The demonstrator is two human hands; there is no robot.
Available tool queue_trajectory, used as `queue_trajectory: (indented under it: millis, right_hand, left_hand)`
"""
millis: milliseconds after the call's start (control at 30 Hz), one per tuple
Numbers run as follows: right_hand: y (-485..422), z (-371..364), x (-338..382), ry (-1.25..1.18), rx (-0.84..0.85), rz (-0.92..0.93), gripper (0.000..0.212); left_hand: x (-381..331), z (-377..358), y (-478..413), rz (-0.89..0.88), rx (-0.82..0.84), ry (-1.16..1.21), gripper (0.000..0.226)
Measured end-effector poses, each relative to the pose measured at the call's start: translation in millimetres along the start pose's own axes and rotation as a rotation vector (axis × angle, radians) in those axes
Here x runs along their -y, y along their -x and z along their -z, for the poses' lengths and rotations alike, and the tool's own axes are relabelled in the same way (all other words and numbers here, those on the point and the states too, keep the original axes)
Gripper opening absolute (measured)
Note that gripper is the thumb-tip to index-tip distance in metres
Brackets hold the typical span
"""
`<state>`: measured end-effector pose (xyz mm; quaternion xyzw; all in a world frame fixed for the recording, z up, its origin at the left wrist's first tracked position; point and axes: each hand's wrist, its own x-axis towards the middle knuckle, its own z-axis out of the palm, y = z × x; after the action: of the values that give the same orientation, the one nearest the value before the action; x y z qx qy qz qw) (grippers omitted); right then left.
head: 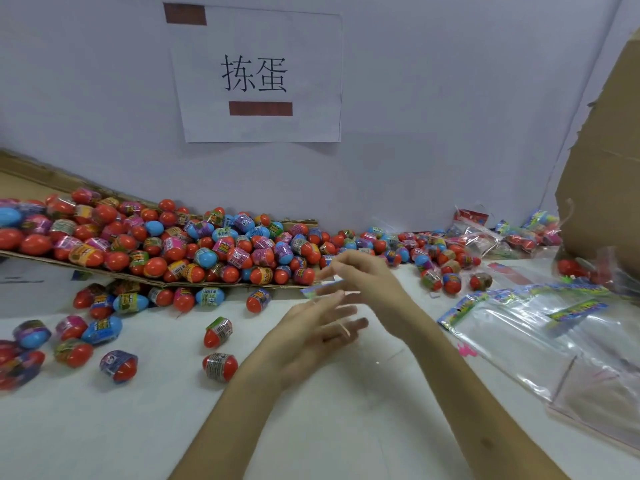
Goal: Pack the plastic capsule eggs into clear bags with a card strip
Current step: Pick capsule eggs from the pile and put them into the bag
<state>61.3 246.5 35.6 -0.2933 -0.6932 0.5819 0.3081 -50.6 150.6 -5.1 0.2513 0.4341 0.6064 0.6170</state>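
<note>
I see few filled bags (485,237) upper right (egg heap (156,244) barely dented); left hand (311,337) spread, right hand (370,282) apparently pinching a card strip (320,289).

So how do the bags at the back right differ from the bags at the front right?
The back bags bulge with eggs; the front bags are flat and empty. The back bags lie crumpled in a heap; the front bags overlap in a loose stack. Both are clear plastic with colourful card strips.
</note>
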Motion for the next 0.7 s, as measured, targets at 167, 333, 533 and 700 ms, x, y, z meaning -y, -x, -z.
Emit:
queue_trajectory:
  millis: [167, 333, 533, 700]
  right_hand:
    - [0, -16, -26, -0.273, -0.022, -0.040, 0.024]
    - [-1, 9, -27, -0.035, -0.365, 0.128, 0.011]
    - [0, 27, -31, -0.018, -0.022, -0.137, 0.027]
    - [2, 21, -36, 0.042, 0.055, -0.110, 0.014]
  left_hand:
    - [9, -3, -4, -0.067, -0.172, -0.045, 0.023]
    - [-1, 1, -1, -0.181, -0.320, -0.174, 0.036]
    - [-11, 10, 2, -0.241, -0.319, -0.185, 0.033]
    - [-11, 19, -5, -0.325, -0.387, -0.026, 0.028]
